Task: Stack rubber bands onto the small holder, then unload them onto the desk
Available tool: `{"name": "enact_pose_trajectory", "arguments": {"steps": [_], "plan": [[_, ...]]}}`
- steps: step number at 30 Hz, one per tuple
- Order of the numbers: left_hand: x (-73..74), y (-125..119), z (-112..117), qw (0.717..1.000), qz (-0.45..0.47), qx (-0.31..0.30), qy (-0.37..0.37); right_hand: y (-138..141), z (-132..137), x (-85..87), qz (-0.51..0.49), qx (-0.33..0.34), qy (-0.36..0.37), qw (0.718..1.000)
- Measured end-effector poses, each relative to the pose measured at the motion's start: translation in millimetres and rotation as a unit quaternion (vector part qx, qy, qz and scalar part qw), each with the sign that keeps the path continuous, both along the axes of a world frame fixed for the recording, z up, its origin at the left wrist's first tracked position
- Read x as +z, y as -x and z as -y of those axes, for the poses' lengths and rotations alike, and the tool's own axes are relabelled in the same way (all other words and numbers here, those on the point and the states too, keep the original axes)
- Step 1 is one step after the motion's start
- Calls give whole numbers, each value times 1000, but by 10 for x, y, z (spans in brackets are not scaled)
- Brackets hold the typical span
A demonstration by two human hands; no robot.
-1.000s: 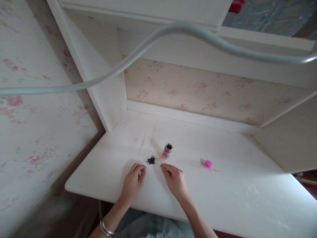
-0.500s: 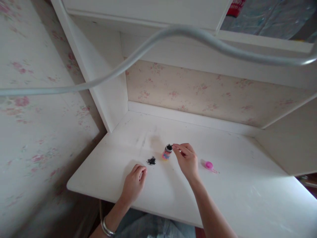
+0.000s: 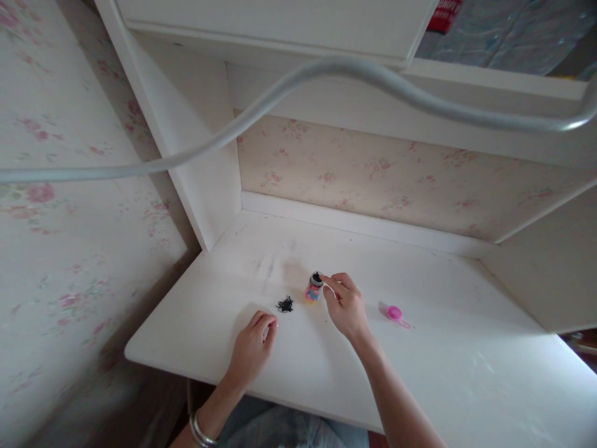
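A small clear jar (image 3: 313, 290) with a pink, blue and yellow pattern stands upright on the white desk. Black thin bands (image 3: 316, 276), like small hair elastics, fill its mouth. My right hand (image 3: 345, 303) is at the jar's right side, index finger stretched onto the black bands at the rim and thumb apart below; I see nothing between them. Left of the jar lies a loose pile of the same black bands (image 3: 285, 304). Just below this pile my left hand (image 3: 254, 339) rests on the desk, fingers curled in, with nothing visible in them.
A pink round cap (image 3: 394, 312) with a loop lies to the right of my right hand. The white desk (image 3: 448, 348) ends in a raised strip against the flowered wall. A grey tube (image 3: 345, 65) crosses high in front, under the white cabinet (image 3: 280, 18).
My right thumb and index finger have parted from their pinch at the jar's mouth. The index finger now presses down on the black bands there. My left hand stays almost still.
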State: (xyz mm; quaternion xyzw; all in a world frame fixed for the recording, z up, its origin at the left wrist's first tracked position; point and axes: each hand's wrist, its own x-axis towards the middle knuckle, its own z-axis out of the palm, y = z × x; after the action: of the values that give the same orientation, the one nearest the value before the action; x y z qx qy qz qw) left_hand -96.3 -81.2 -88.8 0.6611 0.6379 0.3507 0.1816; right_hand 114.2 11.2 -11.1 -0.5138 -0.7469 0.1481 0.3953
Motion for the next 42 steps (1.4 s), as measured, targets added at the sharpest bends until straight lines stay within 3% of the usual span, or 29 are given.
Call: {"name": "enact_pose_trajectory", "arguments": {"steps": [13,18,21,27,30,36,42], "plan": [[-3,-3,3,1000,-15,2,-17,-17,59,62,-3,-8,-24,1000],[9,-10,4,999,-37,4,-4,-76,140,92,-62,-18,-17,998],[66,-28,-20,998,-64,-2,18,-154,217,-42,-104,-31,15,994],[141,-101,-186,989,-144,2,35,-326,511,-629,-95,-35,100,990],[129,-135,-274,980,-196,3,36,-370,685,-824,-70,-36,121,990],[109,-166,-358,969,-245,-10,22,-396,805,-864,-63,-46,118,990],[172,-136,-390,982,-189,-14,26,-419,783,-842,-54,-27,120,991]]}}
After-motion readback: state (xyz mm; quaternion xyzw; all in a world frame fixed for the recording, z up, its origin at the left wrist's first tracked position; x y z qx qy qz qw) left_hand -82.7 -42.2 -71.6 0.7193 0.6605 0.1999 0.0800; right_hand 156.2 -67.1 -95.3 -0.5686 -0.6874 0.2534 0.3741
